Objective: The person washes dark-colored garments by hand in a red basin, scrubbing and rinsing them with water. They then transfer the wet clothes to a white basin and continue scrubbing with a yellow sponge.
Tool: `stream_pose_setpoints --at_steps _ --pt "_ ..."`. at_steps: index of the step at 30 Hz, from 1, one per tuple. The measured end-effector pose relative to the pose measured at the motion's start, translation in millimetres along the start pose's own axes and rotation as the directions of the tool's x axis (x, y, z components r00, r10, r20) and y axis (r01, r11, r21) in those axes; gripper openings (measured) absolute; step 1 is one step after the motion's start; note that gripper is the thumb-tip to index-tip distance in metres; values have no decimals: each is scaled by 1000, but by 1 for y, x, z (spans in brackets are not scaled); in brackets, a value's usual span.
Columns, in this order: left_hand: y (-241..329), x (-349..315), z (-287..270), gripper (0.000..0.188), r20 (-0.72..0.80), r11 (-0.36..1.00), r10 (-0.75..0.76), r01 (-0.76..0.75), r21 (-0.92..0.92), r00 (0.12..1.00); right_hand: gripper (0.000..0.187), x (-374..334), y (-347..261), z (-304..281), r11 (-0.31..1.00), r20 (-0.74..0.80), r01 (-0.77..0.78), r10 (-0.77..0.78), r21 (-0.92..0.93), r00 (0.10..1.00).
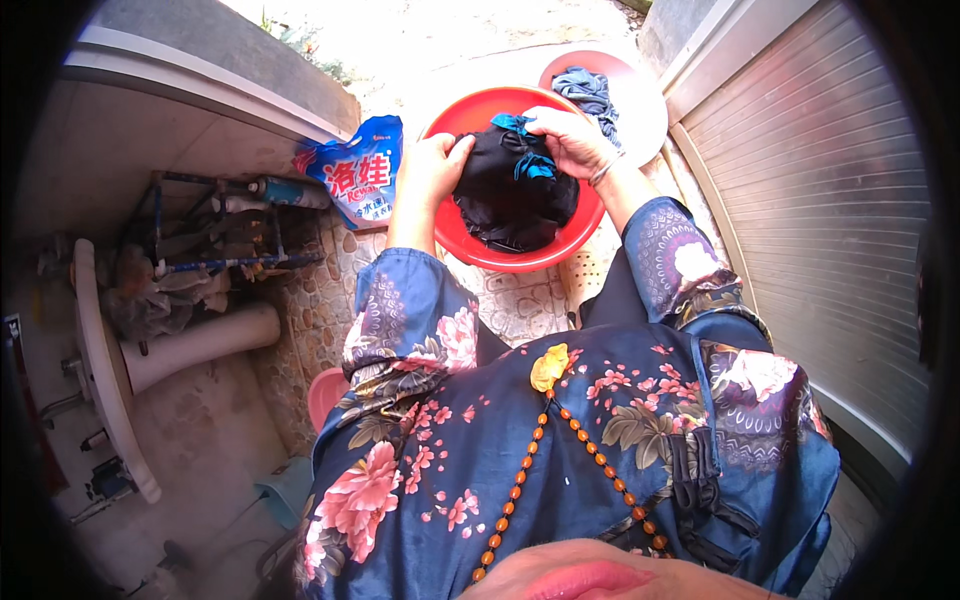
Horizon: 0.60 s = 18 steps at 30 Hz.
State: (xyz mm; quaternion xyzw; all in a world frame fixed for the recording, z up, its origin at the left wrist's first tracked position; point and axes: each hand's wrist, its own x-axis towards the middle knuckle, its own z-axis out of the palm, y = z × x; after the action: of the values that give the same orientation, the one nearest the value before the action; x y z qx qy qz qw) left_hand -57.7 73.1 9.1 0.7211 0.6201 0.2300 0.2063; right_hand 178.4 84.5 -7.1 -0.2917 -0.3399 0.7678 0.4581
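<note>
A black garment [490,170] with bright blue trim is bunched over a round red basin [478,250]. My left hand [434,166] is closed on the garment's left side, with the thumb on top of the cloth. At its upper right, beside the blue trim, the fingers of my right hand [568,143] grip the same garment. More dark cloth lies in the basin beneath and is partly covered by what I hold; I cannot tell whether it is all one piece.
Behind the red basin, a pale pink basin [640,125] holds grey-blue clothing [588,92]. A blue detergent bag [362,175] stands to the left, near a small rack [225,225]. A white pedestal sink [200,345] is further left; a ribbed metal door [800,180] flanks the right.
</note>
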Motion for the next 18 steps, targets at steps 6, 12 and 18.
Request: stream_pose_setpoints --at_steps 6,12,18 --pt "1 0 18 28 -235 970 6 -63 -236 972 12 0 10 0 997 -77 43 -49 -69 996" --pt "25 -7 18 26 8 960 141 -135 -247 990 14 1 14 -2 997 -7 6 -6 -71 1000" --pt "20 -4 18 21 80 961 130 -106 -255 988 13 -2 11 7 999 -63 -31 29 -40 998"
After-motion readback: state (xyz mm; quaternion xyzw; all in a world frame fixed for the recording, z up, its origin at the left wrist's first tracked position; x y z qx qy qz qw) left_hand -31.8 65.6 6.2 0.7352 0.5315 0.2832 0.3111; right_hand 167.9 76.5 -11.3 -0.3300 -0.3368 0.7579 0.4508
